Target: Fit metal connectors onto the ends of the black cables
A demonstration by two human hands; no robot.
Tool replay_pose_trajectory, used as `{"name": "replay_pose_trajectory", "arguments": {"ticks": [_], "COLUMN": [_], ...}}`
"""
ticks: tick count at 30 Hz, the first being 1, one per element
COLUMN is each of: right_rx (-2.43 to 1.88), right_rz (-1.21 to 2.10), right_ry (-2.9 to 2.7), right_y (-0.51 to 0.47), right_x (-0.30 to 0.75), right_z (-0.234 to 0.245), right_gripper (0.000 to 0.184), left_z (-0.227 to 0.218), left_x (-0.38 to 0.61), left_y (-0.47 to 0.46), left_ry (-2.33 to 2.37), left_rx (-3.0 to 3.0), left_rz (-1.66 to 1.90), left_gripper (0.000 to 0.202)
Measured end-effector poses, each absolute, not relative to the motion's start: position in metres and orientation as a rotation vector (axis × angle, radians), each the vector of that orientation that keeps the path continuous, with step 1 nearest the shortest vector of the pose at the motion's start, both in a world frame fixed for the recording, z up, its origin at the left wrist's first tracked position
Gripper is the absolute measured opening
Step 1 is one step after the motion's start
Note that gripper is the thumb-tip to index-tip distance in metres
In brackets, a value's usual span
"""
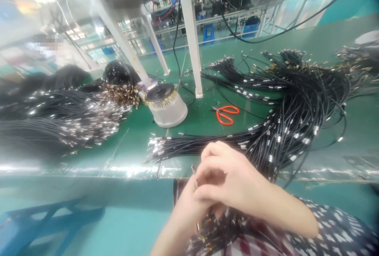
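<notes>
My two hands meet just in front of the table's near edge. My left hand (189,202) is closed, and a thin cable end (194,169) with a reddish tip pokes up from it. Over it bends my right hand (233,179), its thumb and fingers curled in against the left one; what they pinch is hidden. Below the hands, a bunch of black cables (216,234) with brassy ends lies on my lap. Just beyond, black cables with bare silvery ends (183,145) stretch along the table's front.
Orange-handled scissors (226,114) lie on the green table (204,120). Left of them stands a white tub (168,112) with a dark round top. Heaped cables (296,106) fill the right, and more cable bundles (74,118) the left. White posts (189,35) rise from the tabletop. A blue stool (50,224) stands lower left.
</notes>
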State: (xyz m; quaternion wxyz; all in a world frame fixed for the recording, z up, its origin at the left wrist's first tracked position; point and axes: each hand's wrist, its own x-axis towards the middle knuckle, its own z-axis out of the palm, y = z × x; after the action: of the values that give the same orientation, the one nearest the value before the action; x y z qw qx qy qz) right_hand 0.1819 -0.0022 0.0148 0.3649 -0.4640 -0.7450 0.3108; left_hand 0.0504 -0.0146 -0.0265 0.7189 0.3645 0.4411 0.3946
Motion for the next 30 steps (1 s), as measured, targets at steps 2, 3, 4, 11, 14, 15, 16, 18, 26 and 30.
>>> {"name": "replay_pose_trajectory", "arguments": {"ticks": [2,3,4,11,14,15,16,18,26,30], "right_rx": [-1.202,-1.217,-1.234,-1.307,-1.292,-1.27,-1.233,-1.129,-0.928,-0.951], "right_rz": [0.759,0.759,0.783,1.053,1.095,1.15,1.224,1.398,1.743,1.727], "right_ry": [-1.936,-1.919,-1.883,-1.604,-1.526,-1.463,-1.377,-1.16,-0.915,-0.928], "right_y": [-0.002,-0.003,-0.003,0.005,0.006,0.006,0.006,0.005,0.001,0.001], "right_x": [0.18,0.181,0.184,0.206,0.204,0.203,0.203,0.203,0.203,0.201], "right_z": [0.013,0.013,0.012,0.004,0.001,0.0,-0.002,-0.006,-0.017,-0.015], "right_gripper": [0.015,0.015,0.015,0.017,0.013,0.011,0.01,0.012,0.034,0.038], "left_z": [-0.028,-0.027,-0.026,-0.017,-0.019,-0.02,-0.021,-0.023,-0.021,-0.022], "left_x": [0.048,0.047,0.046,0.04,0.038,0.037,0.036,0.035,0.037,0.036], "left_y": [-0.014,-0.013,-0.013,-0.015,-0.015,-0.015,-0.015,-0.014,-0.014,-0.014], "left_ry": [0.956,0.936,0.907,1.004,1.191,1.211,1.208,1.175,1.093,1.073], "left_rx": [0.8,0.79,0.783,1.006,1.135,1.141,1.12,1.027,0.773,0.75], "left_rz": [0.782,0.758,0.756,0.906,0.906,0.905,0.907,0.926,0.988,0.988], "left_gripper": [0.018,0.018,0.017,0.009,0.011,0.01,0.009,0.008,0.009,0.01]}}
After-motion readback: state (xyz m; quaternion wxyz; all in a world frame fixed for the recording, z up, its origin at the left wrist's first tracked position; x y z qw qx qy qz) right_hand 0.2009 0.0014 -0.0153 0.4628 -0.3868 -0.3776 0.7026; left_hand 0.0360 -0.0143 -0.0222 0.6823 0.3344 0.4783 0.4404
